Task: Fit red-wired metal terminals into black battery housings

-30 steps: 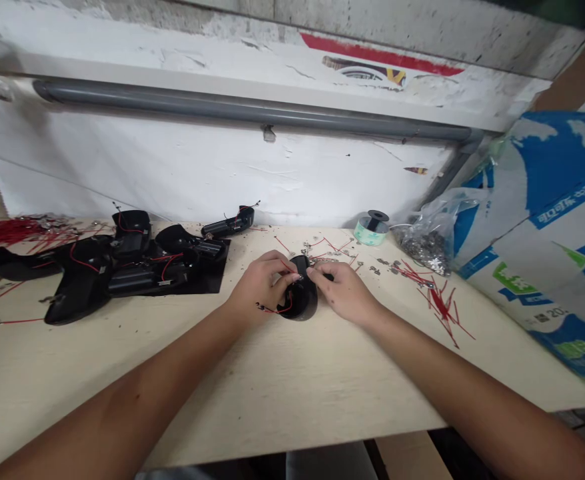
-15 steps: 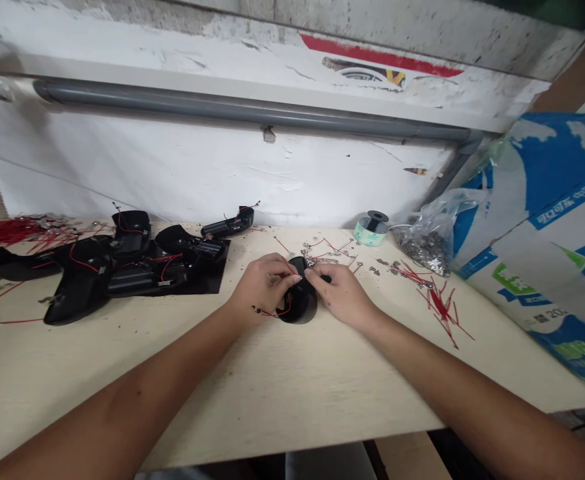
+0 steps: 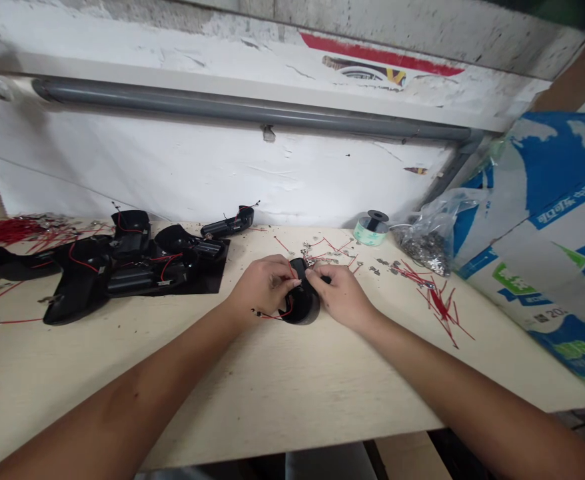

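Note:
A black plastic housing [image 3: 304, 308] with a rounded hollow end lies on the table between my hands. My left hand [image 3: 265, 285] is closed in a pinch at its left side, on a thin red wire [image 3: 292, 270] close to the fingertips. Part of that wire loops over the housing, and a dark-tipped end sticks out below the left wrist. My right hand [image 3: 340, 291] is closed round the right side of the housing, its thumb and forefinger pressed near the upper part. Whether a small metal contact sits between the fingertips is too small to tell.
Several similar black housings [image 3: 80, 280] with red wires lie at the left beside a red wire heap [image 3: 7, 232]. Behind my hands are scattered metal clips. A tape roll [image 3: 371, 231], a bag of metal parts [image 3: 422, 247], loose red wires [image 3: 442, 307] and a printed carton [image 3: 547, 253] stand rightward.
The rounded end of the housing has shifted slightly to the right. My left fingertips have moved a little down and away from the right thumb; the right hand has hardly moved.

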`<action>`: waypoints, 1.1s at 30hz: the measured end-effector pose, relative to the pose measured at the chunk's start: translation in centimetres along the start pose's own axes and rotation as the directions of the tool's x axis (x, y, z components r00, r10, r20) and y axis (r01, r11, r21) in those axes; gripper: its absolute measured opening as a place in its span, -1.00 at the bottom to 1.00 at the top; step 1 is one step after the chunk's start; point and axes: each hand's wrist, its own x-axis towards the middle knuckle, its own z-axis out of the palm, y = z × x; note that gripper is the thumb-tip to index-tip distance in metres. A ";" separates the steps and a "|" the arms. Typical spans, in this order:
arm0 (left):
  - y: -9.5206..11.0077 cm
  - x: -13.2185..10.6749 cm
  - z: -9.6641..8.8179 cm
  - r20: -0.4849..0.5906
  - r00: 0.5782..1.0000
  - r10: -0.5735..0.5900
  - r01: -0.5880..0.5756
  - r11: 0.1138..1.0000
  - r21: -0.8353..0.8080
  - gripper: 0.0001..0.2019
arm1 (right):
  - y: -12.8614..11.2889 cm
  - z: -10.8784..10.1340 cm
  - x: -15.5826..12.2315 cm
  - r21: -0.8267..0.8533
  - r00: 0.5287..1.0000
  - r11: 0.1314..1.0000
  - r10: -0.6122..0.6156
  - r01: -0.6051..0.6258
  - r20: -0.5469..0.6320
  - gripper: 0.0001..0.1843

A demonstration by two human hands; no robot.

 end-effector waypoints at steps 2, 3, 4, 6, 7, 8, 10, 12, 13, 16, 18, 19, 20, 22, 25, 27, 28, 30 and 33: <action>0.1 0.1 -0.1 0.031 0.999 0.018 -0.018 1.000 0.021 -0.86 | 0.0 0.2 -0.1 0.007 1.000 1.000 -0.010 0.010 -0.022 -0.58; 0.2 0.1 -0.2 0.042 0.999 0.021 -0.023 0.999 0.030 -0.85 | 0.1 0.2 -0.2 0.012 0.999 1.000 -0.014 0.015 -0.033 -0.58; 0.3 0.1 -0.2 0.050 0.999 0.022 -0.024 0.999 0.037 -0.85 | 0.1 0.3 -0.2 0.017 0.999 1.000 -0.017 0.018 -0.040 -0.58; 0.4 0.1 -0.1 0.043 0.999 0.009 -0.011 0.999 0.035 -0.85 | 0.2 0.3 -0.3 0.016 0.999 1.000 -0.018 0.018 -0.043 -0.58; 0.3 0.0 0.0 0.029 1.000 -0.007 0.006 1.000 0.025 -0.86 | 0.2 0.3 -0.2 0.012 0.999 1.000 -0.017 0.017 -0.042 -0.58; 0.2 0.0 0.1 0.008 1.000 -0.027 0.027 1.000 0.009 -0.87 | 0.3 0.3 -0.2 0.008 0.999 1.000 -0.015 0.015 -0.042 -0.58; 0.0 0.0 0.2 -0.038 0.994 -0.098 0.097 0.995 -0.040 -0.90 | 0.3 0.2 -0.1 0.014 0.999 1.000 -0.006 0.007 -0.043 -0.56; -0.2 0.1 0.2 -0.068 0.975 -0.210 0.204 0.974 -0.095 -0.89 | 0.3 0.1 0.1 0.044 0.999 0.999 0.005 -0.003 -0.038 -0.55; -0.3 0.1 0.1 -0.080 0.958 -0.274 0.263 0.957 -0.125 -0.85 | 0.3 0.1 0.1 0.066 0.999 0.998 0.010 -0.008 -0.034 -0.54; 0.1 0.2 -0.3 -0.062 0.886 -0.459 0.416 0.847 -0.331 -0.69 | 0.2 0.0 0.2 0.167 0.999 0.986 0.028 -0.020 -0.045 -0.55; 0.6 0.3 -0.5 0.002 0.836 -0.548 0.448 0.680 -0.580 -0.64 | 0.2 0.0 0.3 0.260 0.996 0.965 0.048 -0.028 -0.070 -0.56; 1.0 0.3 -0.5 0.059 0.819 -0.570 0.445 0.567 -0.693 -0.67 | 0.1 0.0 0.3 0.303 0.995 0.953 0.060 -0.032 -0.085 -0.56; 1.3 0.4 -0.4 0.127 0.810 -0.573 0.440 0.450 -0.777 -0.71 | 0.1 0.0 0.3 0.336 0.993 0.941 0.071 -0.034 -0.098 -0.56; 2.0 0.4 -0.3 0.274 0.792 -0.546 0.467 0.251 -0.848 -0.78 | 0.1 0.0 0.4 0.371 0.990 0.928 0.084 -0.036 -0.113 -0.56; 2.9 0.3 0.0 0.417 0.730 -0.542 0.550 0.104 -0.829 -0.79 | 0.0 0.2 0.3 0.374 0.995 0.927 0.055 -0.020 -0.084 -0.58; 3.3 0.2 0.2 0.395 0.705 -0.589 0.548 0.099 -0.830 -0.80 | 0.0 0.3 0.2 0.346 0.999 0.938 0.011 0.007 -0.052 -0.60; 3.3 0.1 0.2 0.372 0.704 -0.605 0.538 0.111 -0.836 -0.78 | -0.1 0.4 0.2 0.335 0.999 0.942 -0.001 0.018 -0.052 -0.64; 3.3 0.0 0.3 0.348 0.697 -0.627 0.538 0.138 -0.831 -0.74 | 0.0 0.4 0.2 0.345 0.996 0.938 0.013 0.017 -0.086 -0.73; 3.1 -0.1 0.3 0.350 0.682 -0.642 0.570 0.167 -0.804 -0.69 | 0.1 0.0 0.3 0.386 0.991 0.922 0.064 -0.012 -0.121 -0.81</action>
